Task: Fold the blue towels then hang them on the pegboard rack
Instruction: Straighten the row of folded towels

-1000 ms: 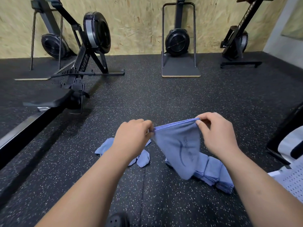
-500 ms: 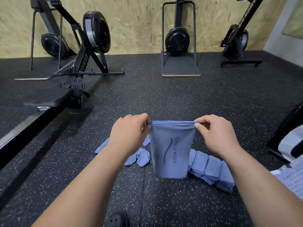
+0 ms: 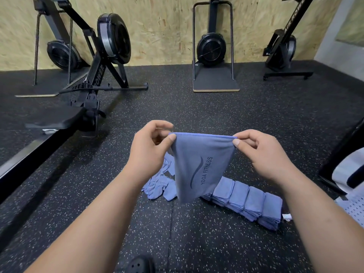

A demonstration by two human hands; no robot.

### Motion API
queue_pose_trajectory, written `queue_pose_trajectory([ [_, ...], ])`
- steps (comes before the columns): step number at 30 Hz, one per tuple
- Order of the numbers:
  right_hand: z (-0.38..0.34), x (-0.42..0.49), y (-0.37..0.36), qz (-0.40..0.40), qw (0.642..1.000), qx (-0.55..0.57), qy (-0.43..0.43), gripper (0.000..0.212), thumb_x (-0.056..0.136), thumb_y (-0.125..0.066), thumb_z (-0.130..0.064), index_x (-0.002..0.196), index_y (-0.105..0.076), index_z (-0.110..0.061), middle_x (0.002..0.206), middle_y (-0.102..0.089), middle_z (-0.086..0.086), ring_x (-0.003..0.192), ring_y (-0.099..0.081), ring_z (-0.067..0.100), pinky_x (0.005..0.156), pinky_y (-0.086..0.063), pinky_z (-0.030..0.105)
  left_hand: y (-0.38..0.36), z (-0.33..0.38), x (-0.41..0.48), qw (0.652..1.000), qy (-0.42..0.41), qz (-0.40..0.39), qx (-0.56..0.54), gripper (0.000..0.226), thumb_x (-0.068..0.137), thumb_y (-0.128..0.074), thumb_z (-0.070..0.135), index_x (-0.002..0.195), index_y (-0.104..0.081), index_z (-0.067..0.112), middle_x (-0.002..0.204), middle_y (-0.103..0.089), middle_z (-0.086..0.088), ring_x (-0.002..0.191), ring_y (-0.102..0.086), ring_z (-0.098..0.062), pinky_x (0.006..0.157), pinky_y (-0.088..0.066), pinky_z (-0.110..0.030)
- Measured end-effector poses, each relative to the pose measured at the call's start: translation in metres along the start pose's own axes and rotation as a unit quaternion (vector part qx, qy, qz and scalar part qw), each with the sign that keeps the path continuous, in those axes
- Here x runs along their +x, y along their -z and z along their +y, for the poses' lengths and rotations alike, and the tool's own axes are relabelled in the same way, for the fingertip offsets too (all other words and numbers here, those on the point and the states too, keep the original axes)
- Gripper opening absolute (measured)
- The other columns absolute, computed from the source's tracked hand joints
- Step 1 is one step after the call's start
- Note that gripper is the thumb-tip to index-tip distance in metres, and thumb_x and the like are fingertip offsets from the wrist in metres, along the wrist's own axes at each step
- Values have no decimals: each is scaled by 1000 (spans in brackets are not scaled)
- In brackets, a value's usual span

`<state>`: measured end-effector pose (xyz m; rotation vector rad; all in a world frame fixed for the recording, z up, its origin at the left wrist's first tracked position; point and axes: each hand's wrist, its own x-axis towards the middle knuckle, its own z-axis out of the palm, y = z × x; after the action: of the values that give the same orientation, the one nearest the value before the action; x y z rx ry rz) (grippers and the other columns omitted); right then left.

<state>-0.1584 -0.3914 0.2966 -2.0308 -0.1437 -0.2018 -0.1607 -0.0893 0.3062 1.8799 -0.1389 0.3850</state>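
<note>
While I hold both hands up over the black rubber floor (image 3: 256,115), flecked with pale specks, the room spreads out behind them. At far left a rowing machine (image 3: 113,46) stands on the floor, its long rail (image 3: 29,154) running toward me along the left edge. Behind it a second black fan machine (image 3: 61,54) stands by the chipboard wall (image 3: 163,26).

My left hand (image 3: 149,152) pinches the top left corner of a blue towel (image 3: 199,170) between thumb and forefinger, with the other fingers loosely curled. Below that hand a loose heap of unfolded towels (image 3: 159,186) lies on the floor. A black shoe tip (image 3: 138,265) shows at the bottom edge.

The blue towel hangs in the air between my hands. Its top edge is stretched level and its sides narrow toward the bottom. A curved line and the words YOGA FITNESS run up its face. Beyond it, at the middle of the wall, a third fan machine (image 3: 211,48) stands upright on a flat base.

My right hand (image 3: 264,154) pinches the top right corner the same way. Below it a row of folded towels (image 3: 250,205) leans in a line on the floor, with a small white tag (image 3: 286,216) just beside its right end. Further right a fourth machine (image 3: 283,48) stands near the corner where the chipboard meets a pale wall (image 3: 334,46). A white perforated panel (image 3: 354,209) shows at the lower right edge, below a dark frame (image 3: 338,160).
</note>
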Motion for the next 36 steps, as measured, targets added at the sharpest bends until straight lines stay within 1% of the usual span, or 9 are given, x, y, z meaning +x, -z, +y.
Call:
queue_pose_trajectory([
  [4, -9, -1, -9, 44, 992, 120, 12, 7, 101, -71, -18, 104, -75, -23, 93, -81, -2, 82, -67, 10, 84, -53, 35, -8, 6, -4, 997, -23, 66, -24, 25, 104, -62, 10, 114, -68, 32, 92, -72, 1, 82, -68, -19, 80, -60, -49],
  [7, -18, -4, -19, 75, 983, 164, 35, 11, 100, -71, -11, 104, -75, -20, 92, -78, -1, 81, -67, 5, 80, -54, 23, -18, 9, -9, 995, -32, 91, 25, 28, 106, -55, 14, 118, -65, 37, 97, -68, 7, 87, -64, -16, 84, -56, -41],
  [10, -24, -8, -27, 76, 983, 158, 60, 12, 100, -70, -7, 105, -75, -17, 93, -76, -7, 81, -67, 0, 77, -52, 15, -24, 9, -15, 989, -68, 61, 117, 26, 105, -59, 23, 129, -60, 32, 112, -65, 8, 104, -60, -12, 97, -49, -38],
  [13, -26, -13, -35, 23, 988, 128, 81, 16, 99, -71, -5, 103, -75, -20, 92, -77, -8, 81, -68, 9, 76, -54, 23, -27, 9, -20, 972, -138, -43, 187, 40, 100, -68, 35, 138, -59, 29, 121, -65, 15, 118, -56, -11, 105, -43, -33],
  [17, -22, -18, -41, -50, 990, 80, 105, 19, 97, -74, -6, 103, -76, -24, 93, -77, 3, 87, -69, 33, 83, -58, 42, -34, 10, -24, 969, -121, -148, 155, 27, 98, -74, 33, 125, -70, 31, 105, -70, 15, 103, -64, -5, 94, -49, -25],
  [24, -16, -20, -35, -99, 989, 74, 76, 16, 97, -75, -6, 104, -76, -20, 90, -78, -3, 82, -70, 13, 77, -55, 26, -34, 11, -24, 965, -103, -197, 137, 13, 96, -75, 42, 98, -66, 32, 97, -67, 12, 96, -64, -8, 87, -51, -28],
  [29, -13, -20, -36, -153, 983, 89, 56, 23, 96, -75, -5, 114, -69, -20, 96, -77, 5, 82, -66, 13, 80, -57, 30, -35, 11, -25, 970, -120, -171, 124, 12, 98, -75, 26, 96, -63, 26, 83, -66, 15, 78, -60, -6, 71, -43, -19],
  [31, -7, -18, -35, -174, 982, 58, 47, 24, 95, -78, -6, 112, -71, -22, 97, -77, 4, 85, -68, 17, 88, -60, 42, -34, 12, -24, 973, -130, -150, 116, 13, 98, -75, 23, 97, -62, 26, 80, -63, 16, 76, -58, -6, 70, -42, -19],
  [36, -4, -17, -36, -147, 986, 16, 83, 18, 92, -82, -11, 102, -76, -25, 95, -78, -3, 91, -73, 20, 91, -59, 45, -29, 11, -22, 974, -111, -177, 83, 11, 98, -75, 31, 108, -70, 31, 86, -71, 7, 82, -66, -15, 77, -54, -35],
])
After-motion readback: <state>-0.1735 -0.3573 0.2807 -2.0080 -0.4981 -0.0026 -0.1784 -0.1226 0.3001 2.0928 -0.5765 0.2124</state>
